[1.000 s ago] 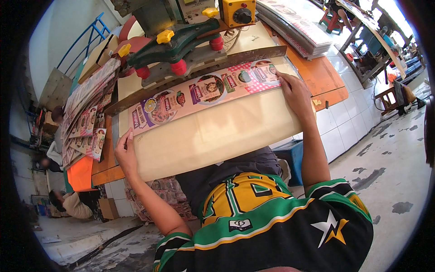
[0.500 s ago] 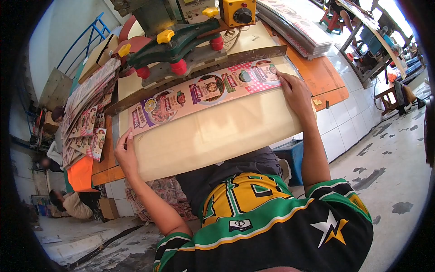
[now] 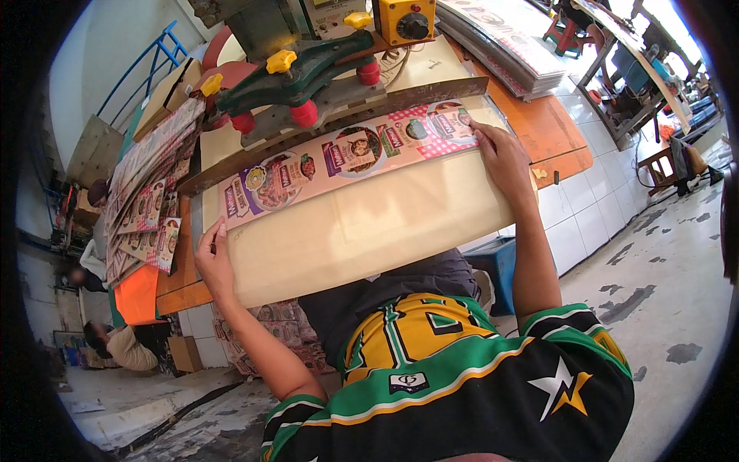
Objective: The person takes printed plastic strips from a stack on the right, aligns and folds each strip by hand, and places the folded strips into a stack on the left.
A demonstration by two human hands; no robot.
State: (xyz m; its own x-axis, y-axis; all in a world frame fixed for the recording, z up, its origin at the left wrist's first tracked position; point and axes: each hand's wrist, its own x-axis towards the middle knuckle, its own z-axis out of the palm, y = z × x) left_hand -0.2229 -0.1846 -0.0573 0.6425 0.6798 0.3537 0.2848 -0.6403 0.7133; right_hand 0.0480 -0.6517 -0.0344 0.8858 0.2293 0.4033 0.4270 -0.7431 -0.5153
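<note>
A printed plastic sheet (image 3: pixel 354 154) with pink checks and pictures of food lies across a cream-coloured surface (image 3: pixel 369 227), along the front of a long metal bar (image 3: pixel 323 132). My left hand (image 3: pixel 215 262) pinches the sheet's lower left corner between thumb and fingers. At the opposite end, my right hand (image 3: pixel 502 162) grips the sheet's right edge, with the fingertips on the printed side. Above the bar stands a green press arm (image 3: pixel 300 88) with red rollers or knobs and yellow hand screws. The sheet lies flat and looks taut between both hands.
Stacked printed packs (image 3: pixel 146 192) lean at the left beside an orange sheet (image 3: pixel 138 296). A yellow control box (image 3: pixel 406 21) sits behind the press. More printed sheets (image 3: pixel 512 46) are piled at the back right. A person (image 3: pixel 131 346) is at the lower left.
Both hands, the printed sheet and the press look unmoved. In the far upper right, a person beside the table has shifted slightly.
</note>
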